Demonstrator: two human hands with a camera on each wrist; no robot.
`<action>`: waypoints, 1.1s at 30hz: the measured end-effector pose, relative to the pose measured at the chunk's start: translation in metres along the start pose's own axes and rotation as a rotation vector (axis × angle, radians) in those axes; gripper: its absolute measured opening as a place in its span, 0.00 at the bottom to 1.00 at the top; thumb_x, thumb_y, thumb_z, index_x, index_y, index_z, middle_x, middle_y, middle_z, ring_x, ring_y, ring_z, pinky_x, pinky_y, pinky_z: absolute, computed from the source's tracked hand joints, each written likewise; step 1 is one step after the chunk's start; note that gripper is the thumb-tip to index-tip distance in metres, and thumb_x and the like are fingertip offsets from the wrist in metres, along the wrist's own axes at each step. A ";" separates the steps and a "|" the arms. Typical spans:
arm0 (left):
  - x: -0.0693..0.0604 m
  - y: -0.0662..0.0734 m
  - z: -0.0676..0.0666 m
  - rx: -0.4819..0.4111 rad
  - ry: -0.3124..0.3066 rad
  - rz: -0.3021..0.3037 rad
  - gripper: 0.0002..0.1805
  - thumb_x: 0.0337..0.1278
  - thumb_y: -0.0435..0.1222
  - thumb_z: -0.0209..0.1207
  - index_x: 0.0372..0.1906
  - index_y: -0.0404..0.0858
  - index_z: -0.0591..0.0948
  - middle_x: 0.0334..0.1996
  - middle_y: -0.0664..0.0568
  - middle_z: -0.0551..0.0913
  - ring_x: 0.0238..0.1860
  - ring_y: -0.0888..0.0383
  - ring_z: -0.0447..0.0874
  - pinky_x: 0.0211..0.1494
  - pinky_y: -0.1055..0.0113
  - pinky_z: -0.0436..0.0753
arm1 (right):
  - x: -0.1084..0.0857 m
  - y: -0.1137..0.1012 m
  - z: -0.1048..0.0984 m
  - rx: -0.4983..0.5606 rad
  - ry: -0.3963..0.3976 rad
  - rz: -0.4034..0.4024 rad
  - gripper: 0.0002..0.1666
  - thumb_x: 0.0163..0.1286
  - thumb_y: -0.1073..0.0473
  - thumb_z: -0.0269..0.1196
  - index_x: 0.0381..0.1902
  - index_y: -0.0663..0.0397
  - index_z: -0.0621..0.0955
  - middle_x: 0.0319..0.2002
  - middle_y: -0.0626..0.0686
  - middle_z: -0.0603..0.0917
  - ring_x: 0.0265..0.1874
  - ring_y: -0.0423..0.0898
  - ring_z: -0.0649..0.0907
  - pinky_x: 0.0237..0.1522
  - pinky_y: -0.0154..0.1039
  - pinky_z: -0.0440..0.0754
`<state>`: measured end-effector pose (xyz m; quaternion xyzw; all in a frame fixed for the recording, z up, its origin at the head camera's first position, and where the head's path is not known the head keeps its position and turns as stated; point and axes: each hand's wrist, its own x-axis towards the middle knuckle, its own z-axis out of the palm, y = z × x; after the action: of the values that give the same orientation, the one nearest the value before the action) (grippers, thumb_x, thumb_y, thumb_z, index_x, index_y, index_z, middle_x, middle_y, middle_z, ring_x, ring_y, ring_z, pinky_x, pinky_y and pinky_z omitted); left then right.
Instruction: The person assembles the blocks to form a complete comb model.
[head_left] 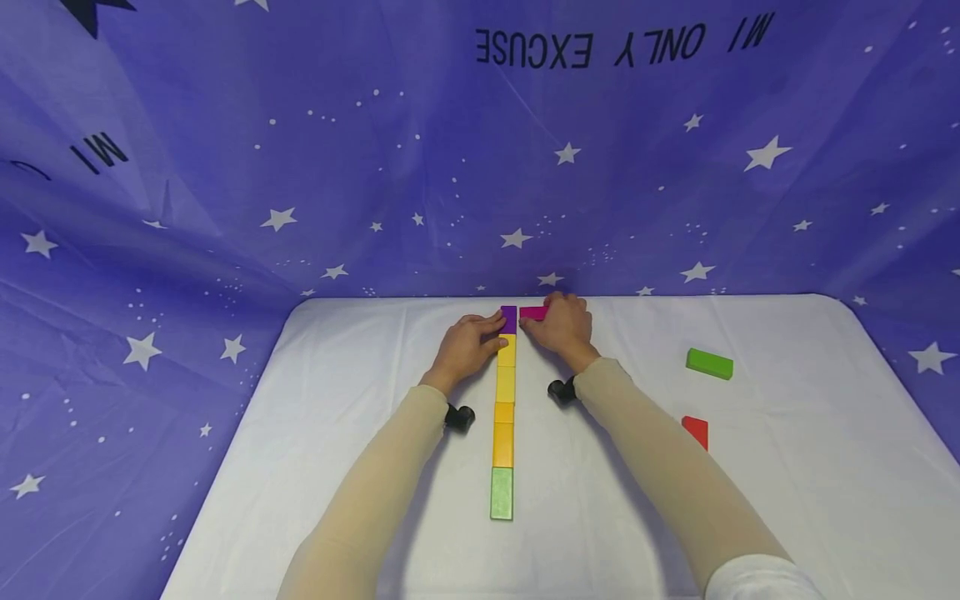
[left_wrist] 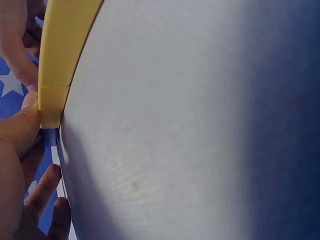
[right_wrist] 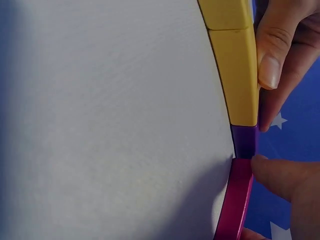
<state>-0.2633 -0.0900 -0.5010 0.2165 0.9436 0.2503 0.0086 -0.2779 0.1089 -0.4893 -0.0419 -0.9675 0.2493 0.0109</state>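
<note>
A straight row of blocks runs away from me down the middle of the table. It starts with a light green block, continues through orange and yellow blocks, and ends in a purple block at the far edge. My left hand lies along the row's left side, thumb against the farthest yellow block and a fingertip at the purple one. Between thumb and fingers my right hand pinches a magenta block, set crosswise to the row. Its end sits close beside the purple block.
To the right on the white tablecloth lie a green block and a red block, the red one partly hidden by my right sleeve. A purple starry curtain stands behind the table's far edge.
</note>
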 end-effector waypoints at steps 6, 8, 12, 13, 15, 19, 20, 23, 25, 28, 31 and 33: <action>0.000 -0.001 0.000 0.006 0.001 -0.002 0.26 0.68 0.47 0.62 0.67 0.45 0.77 0.70 0.61 0.72 0.66 0.52 0.73 0.71 0.54 0.70 | 0.001 0.004 0.001 0.027 0.003 -0.005 0.31 0.64 0.44 0.67 0.56 0.59 0.81 0.52 0.64 0.81 0.55 0.63 0.75 0.57 0.58 0.74; 0.000 -0.001 0.000 0.010 0.003 -0.003 0.26 0.68 0.47 0.62 0.67 0.45 0.77 0.70 0.61 0.72 0.66 0.52 0.73 0.71 0.54 0.70 | 0.001 0.005 0.000 0.034 0.005 -0.009 0.30 0.64 0.45 0.67 0.57 0.59 0.81 0.52 0.65 0.81 0.55 0.63 0.76 0.57 0.58 0.74; 0.000 0.000 0.000 0.005 0.003 0.000 0.26 0.67 0.47 0.62 0.67 0.44 0.77 0.70 0.60 0.72 0.66 0.51 0.73 0.71 0.54 0.70 | 0.001 0.004 -0.001 0.046 0.004 -0.002 0.30 0.64 0.44 0.67 0.56 0.59 0.81 0.52 0.64 0.81 0.54 0.62 0.76 0.57 0.58 0.74; 0.000 0.000 0.000 0.003 0.003 0.000 0.26 0.67 0.47 0.62 0.67 0.44 0.77 0.70 0.60 0.72 0.66 0.51 0.73 0.71 0.54 0.70 | 0.001 0.003 -0.001 0.047 0.003 0.001 0.30 0.64 0.44 0.67 0.56 0.59 0.81 0.52 0.64 0.81 0.54 0.62 0.76 0.57 0.57 0.74; 0.000 0.001 -0.001 -0.002 0.001 0.001 0.26 0.67 0.46 0.62 0.67 0.44 0.77 0.70 0.60 0.72 0.66 0.50 0.73 0.71 0.54 0.70 | 0.001 0.003 0.000 0.048 0.000 0.007 0.30 0.64 0.44 0.68 0.56 0.59 0.81 0.52 0.64 0.81 0.54 0.62 0.75 0.57 0.57 0.74; 0.000 0.002 0.000 0.001 0.000 -0.005 0.27 0.67 0.47 0.62 0.67 0.44 0.77 0.70 0.61 0.72 0.66 0.51 0.73 0.71 0.54 0.70 | 0.001 0.002 0.000 0.051 0.000 0.009 0.31 0.64 0.43 0.67 0.56 0.59 0.81 0.52 0.64 0.81 0.54 0.61 0.75 0.57 0.56 0.74; 0.000 0.002 0.001 0.001 0.001 -0.006 0.27 0.67 0.47 0.62 0.67 0.44 0.77 0.70 0.61 0.72 0.66 0.51 0.73 0.71 0.54 0.70 | 0.001 0.003 0.000 0.053 0.002 0.009 0.31 0.64 0.43 0.68 0.56 0.59 0.81 0.52 0.64 0.81 0.54 0.61 0.75 0.57 0.56 0.75; 0.000 0.001 0.002 0.000 0.002 -0.012 0.26 0.67 0.47 0.62 0.67 0.44 0.77 0.70 0.61 0.71 0.67 0.51 0.73 0.71 0.54 0.70 | 0.001 0.003 0.001 0.053 0.007 0.008 0.31 0.64 0.43 0.67 0.56 0.60 0.81 0.51 0.64 0.81 0.54 0.62 0.76 0.57 0.56 0.75; 0.000 0.001 0.003 -0.002 0.002 -0.014 0.26 0.67 0.47 0.62 0.67 0.45 0.77 0.70 0.61 0.71 0.67 0.51 0.73 0.71 0.53 0.70 | 0.001 0.004 0.002 0.056 0.009 0.006 0.31 0.64 0.43 0.67 0.56 0.59 0.81 0.51 0.64 0.81 0.54 0.62 0.76 0.57 0.56 0.75; 0.001 0.001 0.003 -0.004 0.000 -0.013 0.26 0.67 0.47 0.62 0.67 0.45 0.77 0.70 0.61 0.71 0.67 0.51 0.73 0.71 0.54 0.69 | 0.001 0.004 0.002 0.062 0.006 0.003 0.31 0.64 0.43 0.67 0.56 0.59 0.81 0.51 0.64 0.81 0.54 0.62 0.76 0.57 0.56 0.75; 0.001 0.000 0.003 0.002 -0.001 -0.009 0.26 0.68 0.47 0.62 0.67 0.45 0.77 0.70 0.61 0.71 0.67 0.51 0.72 0.71 0.54 0.69 | 0.002 0.005 0.001 0.085 0.002 0.006 0.32 0.64 0.43 0.68 0.58 0.59 0.80 0.52 0.64 0.80 0.55 0.62 0.76 0.56 0.56 0.76; 0.002 -0.001 0.003 0.004 -0.001 -0.006 0.26 0.68 0.47 0.62 0.67 0.44 0.77 0.70 0.60 0.71 0.67 0.50 0.72 0.71 0.54 0.69 | 0.000 0.006 -0.002 0.123 0.006 0.006 0.33 0.64 0.43 0.68 0.59 0.59 0.80 0.51 0.63 0.81 0.55 0.62 0.76 0.54 0.56 0.77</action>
<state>-0.2651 -0.0887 -0.5035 0.2137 0.9447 0.2484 0.0096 -0.2777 0.1154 -0.4911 -0.0448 -0.9502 0.3081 0.0155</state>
